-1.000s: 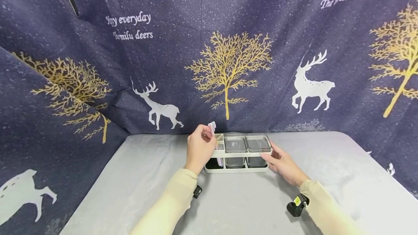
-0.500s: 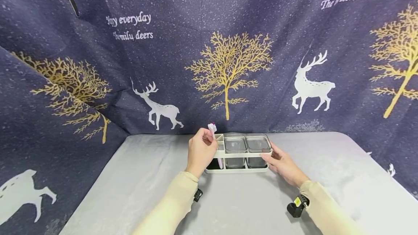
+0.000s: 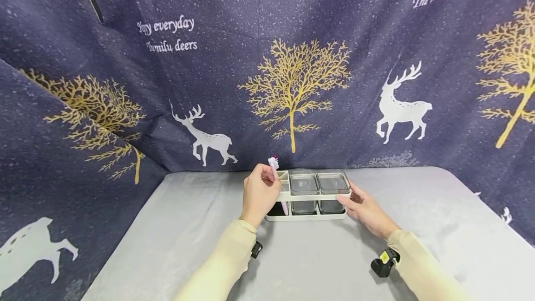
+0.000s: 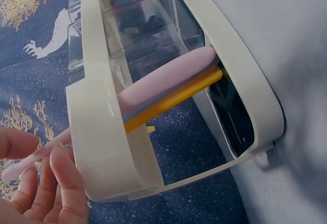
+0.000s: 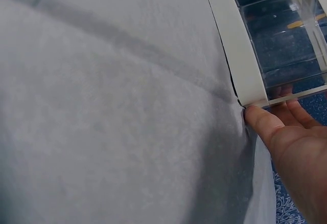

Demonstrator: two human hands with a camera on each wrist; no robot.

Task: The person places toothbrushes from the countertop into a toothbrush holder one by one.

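My left hand [image 3: 261, 193] pinches a pink toothbrush [image 3: 273, 163] near its head, which points up above a white toothbrush holder [image 3: 307, 217]. In the left wrist view, the pink handle [image 4: 171, 75] passes down through the upper tier, its end close over the black floor of the lower tray. Beside it lies a yellow handle [image 4: 179, 98], largely hidden in the head view. My right hand [image 3: 369, 210] grips the holder's right end, thumb in front and fingers behind. In the right wrist view, the thumb [image 5: 260, 121] sits against the corner of a white band.
Two clear cups [image 3: 304, 184] sit side by side in the holder, right of the divided slots. The holder stands near the back of the grey-covered table [image 3: 309, 259]. Behind it hangs a dark blue cloth [image 3: 259, 82] with trees and deer.
The toothbrush in my left hand has turned slightly, and its handle stands a little more upright in the holder. My right hand keeps its grip. The head view has shifted slightly.
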